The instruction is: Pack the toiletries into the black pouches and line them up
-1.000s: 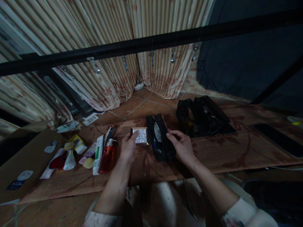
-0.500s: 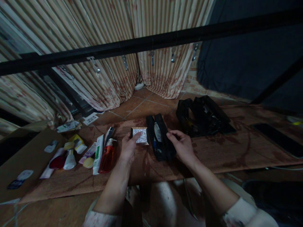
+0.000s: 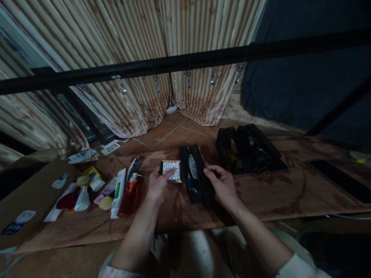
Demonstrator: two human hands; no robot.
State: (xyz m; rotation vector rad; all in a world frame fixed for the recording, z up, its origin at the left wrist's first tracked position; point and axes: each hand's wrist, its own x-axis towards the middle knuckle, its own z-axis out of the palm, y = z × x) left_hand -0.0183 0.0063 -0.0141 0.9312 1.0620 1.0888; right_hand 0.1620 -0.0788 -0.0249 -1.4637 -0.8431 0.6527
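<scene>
Head view puts both hands near the middle of the cloth-covered surface (image 3: 261,195), and I read the work from there. The left hand (image 3: 157,187) is closed round the left end of a square glittery case (image 3: 174,166), thumb flat across its sparkling top and the fingers hidden beneath or behind; I judge that grip keeps the case level and leaves its right end free. Whether the case is lifted or rests on the cloth, I can't tell. Just right of it lies a black pouch (image 3: 206,185), its long opening facing up with a pale item (image 3: 192,166) showing inside. The right hand (image 3: 225,185) has thumb and forefinger nearly together at the pouch's right edge, pinching it, as I see it, to steady the pouch and hold its mouth apart.

For room, I have little between case and pouch; their edges sit close, and I can't be sure they're apart. Left of the left hand, a red pump bottle (image 3: 129,199) and a white tube (image 3: 118,195) limit sideways travel. Beyond the pouch, a bulky black bag (image 3: 265,152) crowds the far right. Bare cloth runs along the near edge.
</scene>
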